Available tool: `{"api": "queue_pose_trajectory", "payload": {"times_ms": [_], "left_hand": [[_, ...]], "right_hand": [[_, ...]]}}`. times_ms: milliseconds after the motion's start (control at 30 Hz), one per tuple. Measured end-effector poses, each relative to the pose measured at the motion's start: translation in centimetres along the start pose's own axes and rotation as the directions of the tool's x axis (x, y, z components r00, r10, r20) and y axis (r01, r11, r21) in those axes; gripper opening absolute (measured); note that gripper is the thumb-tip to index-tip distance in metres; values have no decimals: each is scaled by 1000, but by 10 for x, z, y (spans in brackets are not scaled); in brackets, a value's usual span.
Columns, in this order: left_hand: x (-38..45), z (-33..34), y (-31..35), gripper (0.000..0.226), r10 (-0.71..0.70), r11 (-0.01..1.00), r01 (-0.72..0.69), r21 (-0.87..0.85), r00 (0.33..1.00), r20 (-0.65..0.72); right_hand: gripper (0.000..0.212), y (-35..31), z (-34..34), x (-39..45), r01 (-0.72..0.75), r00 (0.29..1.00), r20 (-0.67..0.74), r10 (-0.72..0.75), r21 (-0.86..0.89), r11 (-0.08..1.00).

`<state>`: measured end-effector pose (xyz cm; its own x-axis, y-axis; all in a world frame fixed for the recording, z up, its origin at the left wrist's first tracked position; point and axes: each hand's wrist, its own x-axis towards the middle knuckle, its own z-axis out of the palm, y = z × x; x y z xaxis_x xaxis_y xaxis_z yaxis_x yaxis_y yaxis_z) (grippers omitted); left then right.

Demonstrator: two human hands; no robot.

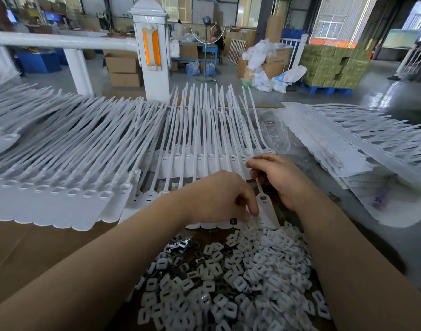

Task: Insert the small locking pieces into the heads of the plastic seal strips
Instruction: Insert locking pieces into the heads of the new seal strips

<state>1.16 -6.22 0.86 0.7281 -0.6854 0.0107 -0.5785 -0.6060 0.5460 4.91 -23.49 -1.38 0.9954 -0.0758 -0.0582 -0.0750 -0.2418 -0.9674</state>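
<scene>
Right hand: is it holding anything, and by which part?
The right hand pinches one seal strip by its thin strap, just above the head; the left hand fingers press its flat tag.

Both hands, left (219, 197) and right (280, 180), reach forward, fingers curled.

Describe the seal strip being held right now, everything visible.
The held seal strip is white, plastic-looking: a thin tail widening to a flat head with a dark slot, then a broad tag. It lies tilted, tail up-left, tag down-right above the pile of locking pieces. The right hand pinches its tail; the left hand has fingertips at the tag's edge. Whether a locking piece is seated is unclear.
</scene>
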Motion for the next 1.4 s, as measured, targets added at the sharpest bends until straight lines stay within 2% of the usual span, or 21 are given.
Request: {"api": "queue_pose_trajectory", "payload": {"times_ms": [100,267,333,400,467,533,633,800,1033,1233,1400], "left_hand": [[0,-1,1,11,16,997,-16,75,1000,2],[-1,2,3,15,138,925,-118,360,990,-29],[1,5,5,16,115,917,-76,391,990,-78],[6,6,4,20,-12,957,63,285,984,-177],[11,3,-2,25,-190,980,200,19,953,-237],[13,2,-6,20,-319,934,259,-247,914,-251],[16,7,-7,14,-410,865,285,-414,877,-253],[23,8,-5,16,-391,886,296,-357,890,-235],[32,17,-2,35,-442,884,371,-285,861,-251],[34,19,1,37,-434,901,403,-163,858,-276],[31,16,1,34,-417,909,395,-135,866,-275]], "right_hand": [[14,0,0,-1,-2,1000,2,2,5,1000],[14,-1,0,-1,-3,1000,21,3,6,1000],[14,-1,-1,-1,0,1000,24,-1,6,1000],[14,-1,-1,-1,-3,1000,21,3,3,1000],[14,-2,0,-1,-3,1000,12,3,-23,1000],[14,-2,0,-1,2,1000,5,-2,-47,999],[14,-2,0,-1,-1,1000,6,1,-51,999],[14,-2,0,0,-5,1000,3,5,-42,999],[14,-2,0,0,2,1000,9,-1,-36,999],[15,-1,0,1,1,1000,10,-1,-40,999],[14,0,0,2,-1,1000,16,1,-52,999]]}}
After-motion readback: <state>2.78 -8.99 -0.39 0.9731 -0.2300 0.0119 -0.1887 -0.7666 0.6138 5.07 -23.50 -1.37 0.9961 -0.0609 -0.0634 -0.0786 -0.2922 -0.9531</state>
